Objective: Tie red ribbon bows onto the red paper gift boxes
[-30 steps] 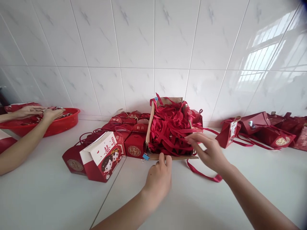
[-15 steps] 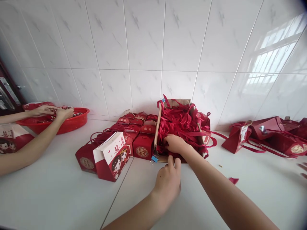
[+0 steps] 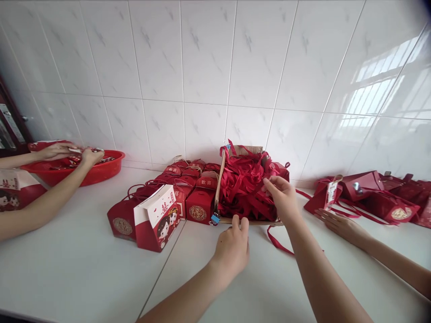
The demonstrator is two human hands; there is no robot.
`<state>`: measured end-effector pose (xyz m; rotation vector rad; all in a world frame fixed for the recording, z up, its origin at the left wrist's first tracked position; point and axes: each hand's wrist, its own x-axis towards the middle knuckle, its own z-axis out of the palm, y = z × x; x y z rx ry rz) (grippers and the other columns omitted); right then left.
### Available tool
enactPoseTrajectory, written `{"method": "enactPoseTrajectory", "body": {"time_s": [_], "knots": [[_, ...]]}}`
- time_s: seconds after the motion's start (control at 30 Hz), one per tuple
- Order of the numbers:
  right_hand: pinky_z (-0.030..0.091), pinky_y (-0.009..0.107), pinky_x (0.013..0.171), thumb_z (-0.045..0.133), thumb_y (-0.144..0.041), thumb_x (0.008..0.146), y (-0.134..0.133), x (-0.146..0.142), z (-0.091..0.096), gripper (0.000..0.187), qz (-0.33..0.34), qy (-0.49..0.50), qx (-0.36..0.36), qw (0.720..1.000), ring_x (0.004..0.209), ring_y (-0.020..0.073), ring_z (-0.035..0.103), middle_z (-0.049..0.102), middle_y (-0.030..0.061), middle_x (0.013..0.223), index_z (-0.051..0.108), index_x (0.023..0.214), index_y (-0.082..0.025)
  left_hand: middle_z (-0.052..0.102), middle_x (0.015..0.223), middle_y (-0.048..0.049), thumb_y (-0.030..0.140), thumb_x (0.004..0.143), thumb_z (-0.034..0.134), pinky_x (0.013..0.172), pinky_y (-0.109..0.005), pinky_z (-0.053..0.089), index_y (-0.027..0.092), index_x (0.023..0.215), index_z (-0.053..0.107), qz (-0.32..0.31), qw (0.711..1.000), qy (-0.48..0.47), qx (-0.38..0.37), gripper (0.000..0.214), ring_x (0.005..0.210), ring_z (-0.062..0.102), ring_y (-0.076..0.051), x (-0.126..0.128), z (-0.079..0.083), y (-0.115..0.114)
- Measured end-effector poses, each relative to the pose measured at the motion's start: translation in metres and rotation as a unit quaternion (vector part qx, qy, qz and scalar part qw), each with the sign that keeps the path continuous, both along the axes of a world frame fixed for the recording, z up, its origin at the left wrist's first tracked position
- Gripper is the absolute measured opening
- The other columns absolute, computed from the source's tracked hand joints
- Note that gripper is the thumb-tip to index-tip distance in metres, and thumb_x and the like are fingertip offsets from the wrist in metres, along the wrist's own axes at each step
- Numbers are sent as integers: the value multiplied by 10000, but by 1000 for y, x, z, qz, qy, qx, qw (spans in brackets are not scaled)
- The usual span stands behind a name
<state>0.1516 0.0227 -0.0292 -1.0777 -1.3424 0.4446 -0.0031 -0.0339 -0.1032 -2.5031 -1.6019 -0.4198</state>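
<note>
A cardboard box point(image 3: 252, 150) heaped with red ribbons point(image 3: 247, 179) stands against the wall. My left hand point(image 3: 232, 246) is at its front edge, fingers closed over the rim. Over the right side of the heap is my right hand point(image 3: 282, 194), thumb and fingertips pinched on red ribbon; exactly which strand is hard to make out. One loose ribbon point(image 3: 278, 242) hangs out onto the table beside my right wrist. A blue binder clip point(image 3: 214, 219) sits on the box's front left corner.
Red gift boxes point(image 3: 201, 204) crowd the box's left side, with a white-and-red printed box point(image 3: 158, 220) in front. Another person's hands work over a red basin point(image 3: 111, 168) at left. At right, another hand point(image 3: 343, 226) lies near red boxes point(image 3: 387, 206).
My right hand has lifted from inside the ribbons and moved right and up. A ribbon now trails over the front edge. Another person's hand has come in from the right.
</note>
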Motion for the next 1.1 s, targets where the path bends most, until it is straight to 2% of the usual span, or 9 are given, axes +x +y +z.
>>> {"method": "enactPoseTrajectory", "body": {"time_s": [0.13, 0.27, 0.4, 0.53, 0.67, 0.73, 0.83, 0.97, 1.1], "knots": [[458, 229, 518, 730, -441, 671, -14, 12, 18, 326, 47, 189, 46, 980, 539, 113, 548, 548, -27, 588, 554, 759, -181, 535, 1146, -156, 154, 861, 447, 527, -292, 488, 146, 1199, 375, -3, 1000, -7, -2, 346, 706, 673, -215, -1, 0, -1], [508, 252, 569, 765, -394, 633, -18, 19, 29, 319, 52, 256, 70, 963, 536, 119, 587, 549, -41, 559, 551, 749, -187, 518, 1186, -164, 159, 866, 435, 530, -294, 486, 142, 1195, 371, 1, 1000, -4, 1, 335, 712, 672, -214, -1, 0, -1], [541, 317, 679, 721, -423, 687, -11, 18, 22, 312, -17, 133, 28, 991, 683, 184, 675, 641, 17, 688, 599, 827, -171, 525, 1156, -147, 169, 859, 438, 496, -287, 470, 148, 1145, 400, 7, 1000, 5, -9, 289, 680, 664, -210, 1, 2, -2], [516, 282, 609, 662, -436, 736, -8, 3, 13, 349, -93, 32, 32, 995, 720, 198, 692, 660, 43, 848, 552, 951, -183, 524, 1162, -147, 178, 855, 449, 501, -279, 472, 145, 1163, 401, 9, 1000, 9, -8, 313, 689, 667, -207, 1, 3, -3], [510, 262, 633, 531, -363, 848, -14, -21, 10, 187, -27, -90, 41, 995, 770, 178, 676, 671, 61, 880, 560, 910, -189, 500, 1224, -183, 195, 863, 458, 523, -294, 488, 125, 1249, 370, 9, 1000, 13, -11, 402, 727, 675, -226, 1, 2, -3], [501, 251, 690, 474, -274, 875, -13, -34, 9, 169, 31, -281, -37, 958, 810, 163, 662, 687, 54, 908, 616, 915, -192, 492, 1240, -200, 203, 866, 462, 536, -306, 495, 117, 1283, 351, 5, 1000, 9, -11, 440, 746, 677, -239, 1, 2, -3], [478, 240, 688, 514, -153, 821, -2, -54, 6, 192, 82, -483, -145, 860, 803, 165, 654, 708, 26, 882, 692, 857, -214, 482, 1254, -206, 210, 864, 463, 532, -308, 489, 120, 1311, 323, -4, 1000, -12, 0, 477, 745, 673, -239, 0, 1, -4], [487, 273, 716, 547, -99, 811, 24, -75, 5, 210, 80, -548, -177, 814, 861, 193, 648, 699, 60, 939, 701, 923, -187, 526, 1156, -169, 215, 862, 465, 521, -298, 468, 136, 1231, 394, -1, 1000, -13, -13, 384, 715, 664, -230, -1, 2, -6], [510, 370, 836, 588, -234, 884, 45, -87, 1, 212, 77, -604, -182, 772, 982, 190, 606, 622, 72, 1109, 616, 1076, -148, 535, 1102, -128, 235, 849, 487, 526, -290, 467, 159, 1181, 418, -8, 1000, -19, -14, 347, 708, 660, -223, -2, 3, -6]]}}
